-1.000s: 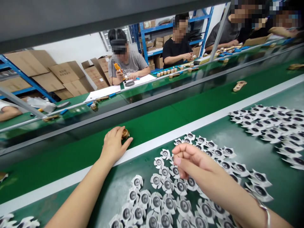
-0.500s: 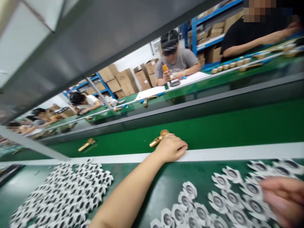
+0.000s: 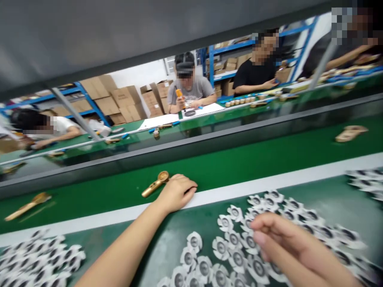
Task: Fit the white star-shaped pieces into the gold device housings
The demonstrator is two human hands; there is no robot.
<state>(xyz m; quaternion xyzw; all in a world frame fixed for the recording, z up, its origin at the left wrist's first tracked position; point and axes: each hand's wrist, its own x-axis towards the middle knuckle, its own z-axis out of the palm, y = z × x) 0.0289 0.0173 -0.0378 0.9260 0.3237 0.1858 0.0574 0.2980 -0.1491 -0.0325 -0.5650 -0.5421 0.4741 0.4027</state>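
Observation:
On the green conveyor belt, my left hand (image 3: 178,192) lies palm down over the white edge strip, fingers loosely extended. Its far side is right beside the round head of a gold handheld fan shell (image 3: 155,184); whether they touch is hard to tell. My right hand (image 3: 289,245) hovers over white fan blades (image 3: 235,239) on the green table. Its fingers are half curled, the thumb is apart from them, and nothing shows between. Each blade wheel has a dark round centre, and the hand hides several of them.
More fan blades (image 3: 38,259) are heaped at lower left. Gold shells lie on the belt at left (image 3: 28,205) and far right (image 3: 350,133). A grey overhead panel (image 3: 134,36) spans the top. Across the belt, a person in grey (image 3: 194,93) holds an orange tool; other people sit alongside.
The view has swung right, so things appear shifted left. My left hand stays beside the gold shell. My right hand has come further into view above the fan blades.

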